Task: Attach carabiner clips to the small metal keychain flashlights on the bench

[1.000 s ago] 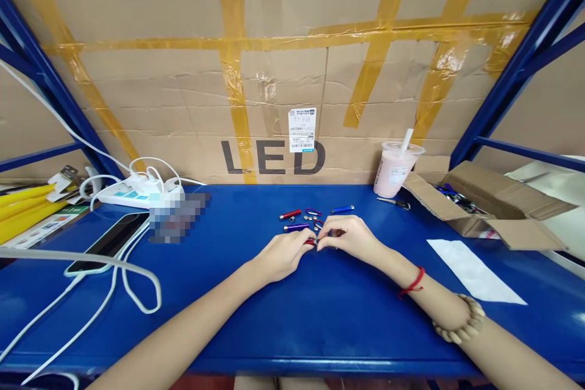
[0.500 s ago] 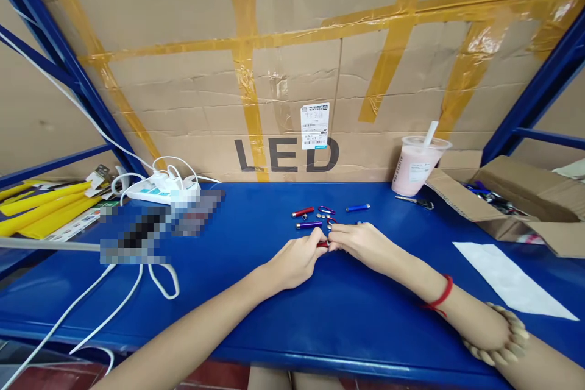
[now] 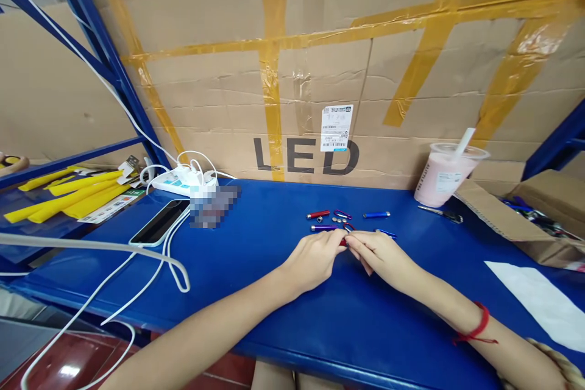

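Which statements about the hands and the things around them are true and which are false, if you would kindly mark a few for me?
1. The left hand holds a small shiny red piece in its fingers. True.
2. The right hand lies flat, far from the left hand. False: it is curled, its fingers close to the left hand's at the red piece.
3. The slim shiny red tube lies farther from the person than the slim shiny purple tube. True.
4. The clear plastic cup of pink drink stands left of both hands. False: it stands to their right, beyond them.
5. A white straw stands in that cup. True.
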Motion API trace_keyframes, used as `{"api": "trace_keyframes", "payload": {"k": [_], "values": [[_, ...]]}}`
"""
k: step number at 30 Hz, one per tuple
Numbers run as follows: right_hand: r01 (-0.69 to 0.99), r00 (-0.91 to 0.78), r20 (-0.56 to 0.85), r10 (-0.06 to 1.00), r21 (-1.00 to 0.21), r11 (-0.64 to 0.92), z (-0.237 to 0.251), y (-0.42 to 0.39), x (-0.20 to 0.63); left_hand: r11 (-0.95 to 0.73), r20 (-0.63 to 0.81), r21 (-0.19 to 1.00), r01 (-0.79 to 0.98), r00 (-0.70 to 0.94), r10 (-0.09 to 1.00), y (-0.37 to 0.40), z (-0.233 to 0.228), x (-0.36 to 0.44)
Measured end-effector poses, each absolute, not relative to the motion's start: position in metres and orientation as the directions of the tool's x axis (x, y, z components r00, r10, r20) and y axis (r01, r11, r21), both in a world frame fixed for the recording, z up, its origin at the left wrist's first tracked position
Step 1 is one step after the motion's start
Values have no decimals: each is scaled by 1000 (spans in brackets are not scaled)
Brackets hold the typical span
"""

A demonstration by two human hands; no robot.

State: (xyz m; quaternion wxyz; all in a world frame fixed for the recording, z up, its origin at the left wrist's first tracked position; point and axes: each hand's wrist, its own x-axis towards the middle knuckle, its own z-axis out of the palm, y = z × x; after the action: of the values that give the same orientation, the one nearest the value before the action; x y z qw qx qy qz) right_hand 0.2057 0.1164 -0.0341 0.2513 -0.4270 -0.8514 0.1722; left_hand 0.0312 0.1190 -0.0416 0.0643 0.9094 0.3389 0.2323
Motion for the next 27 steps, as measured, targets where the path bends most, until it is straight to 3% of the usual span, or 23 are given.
{"api": "trace_keyframes", "payload": {"k": [4, 7, 12, 17, 27], "values": [[684, -473, 274, 837, -485, 545, -30, 118, 208, -784, 411, 223, 580, 673, 615, 125, -40, 32], [731, -443, 395, 805, -361, 579, -23, 118, 213, -761, 411, 256, 596, 646, 643, 129, -37, 31], [748, -413, 642, 646, -165, 642, -16, 119, 222, -743, 432, 292, 602, 611, 664, 134, -35, 26], [695, -549, 703, 452, 83, 714, -16, 122, 226, -762, 434, 315, 565, 628, 645, 134, -37, 26], [654, -576, 714, 398, 111, 748, -16, 122, 229, -779, 391, 402, 481, 679, 621, 134, -39, 27]]}}
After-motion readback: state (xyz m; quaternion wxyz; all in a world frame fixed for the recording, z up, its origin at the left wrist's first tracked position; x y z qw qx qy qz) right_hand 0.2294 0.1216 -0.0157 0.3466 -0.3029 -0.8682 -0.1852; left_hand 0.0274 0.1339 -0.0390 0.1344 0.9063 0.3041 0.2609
